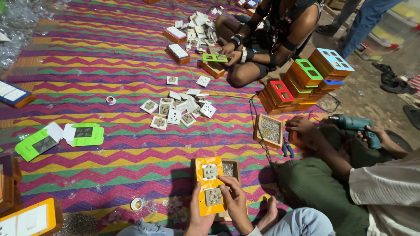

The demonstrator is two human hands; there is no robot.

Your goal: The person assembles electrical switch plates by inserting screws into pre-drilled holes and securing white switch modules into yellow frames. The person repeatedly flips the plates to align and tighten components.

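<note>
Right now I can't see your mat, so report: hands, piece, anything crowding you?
Both hands, left and right, gripping the orange switch plate. Plate sits over a wooden box. Co-worker's knee close at right.

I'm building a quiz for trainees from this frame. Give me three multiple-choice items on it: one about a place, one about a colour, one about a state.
1. Where does the orange plate lie?
A. On a small wooden box in front of the wearer
B. On the stack of boxes at the right
C. By the tape roll

2. What colour is the power drill held by the co-worker at the right?
A. Red
B. Teal blue
C. Yellow

3. How do the wearer's hands stand?
A. Both off the plate
B. Only one touches it
C. Both rest on it

Answers:
1 A: the plate sits on the wooden box by the wearer's knees.
2 B: the drill's body is teal blue.
3 C: the left hand and right hand both touch the plate's lower end.
</note>
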